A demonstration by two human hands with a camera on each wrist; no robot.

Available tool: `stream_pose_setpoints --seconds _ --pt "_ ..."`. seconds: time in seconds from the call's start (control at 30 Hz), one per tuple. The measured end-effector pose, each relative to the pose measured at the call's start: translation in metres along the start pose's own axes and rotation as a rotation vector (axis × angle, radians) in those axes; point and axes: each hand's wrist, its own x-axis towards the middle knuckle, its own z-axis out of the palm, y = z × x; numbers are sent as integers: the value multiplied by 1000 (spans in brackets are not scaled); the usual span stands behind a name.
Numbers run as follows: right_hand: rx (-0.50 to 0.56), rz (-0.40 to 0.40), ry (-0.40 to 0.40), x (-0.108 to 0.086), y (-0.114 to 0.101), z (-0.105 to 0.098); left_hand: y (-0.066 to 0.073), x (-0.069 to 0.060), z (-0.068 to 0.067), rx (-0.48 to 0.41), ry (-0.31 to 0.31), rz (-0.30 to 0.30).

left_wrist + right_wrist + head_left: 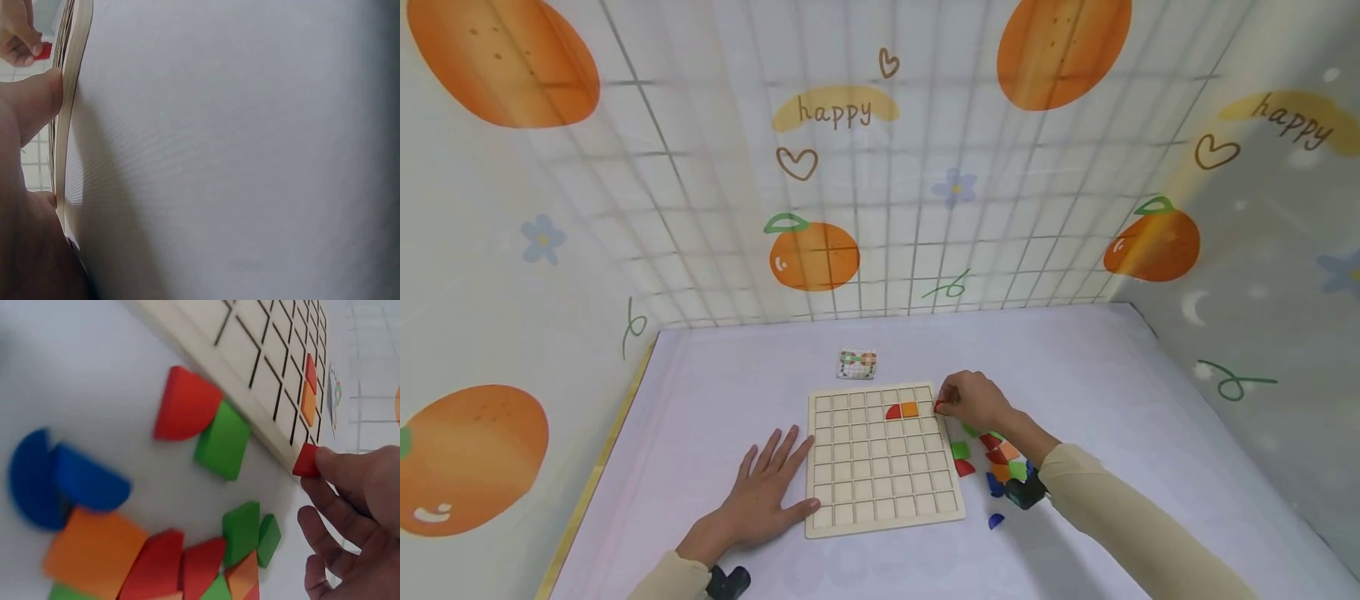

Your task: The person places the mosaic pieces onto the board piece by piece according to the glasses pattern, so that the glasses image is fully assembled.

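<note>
A pale wooden grid board (880, 493) lies on the table, with a red quarter-circle piece (893, 412) and an orange square (910, 409) side by side in its upper rows. My right hand (976, 400) pinches a small red piece (307, 460) between thumb and finger at the board's right edge; its full shape is partly hidden. My left hand (767, 493) lies with fingers spread at the board's left edge, thumb and a fingertip touching the rim. The left wrist view shows the thumb (44, 100) against the board's side.
Loose pieces lie right of the board: a green square (960, 450), a red quarter-circle (965, 468), an orange piece (94, 550), blue half-circles (90, 478) and several others. A small patterned card (857, 363) lies behind the board. Printed curtains surround the table.
</note>
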Motion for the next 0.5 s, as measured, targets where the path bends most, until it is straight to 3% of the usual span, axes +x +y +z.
stream_pose_setpoints --seconds 0.23,0.5 --pt "26 0 -22 15 -5 10 7 0 -7 11 -25 -1" --pt "0 11 -44 20 -12 18 6 -1 -8 25 -34 -8"
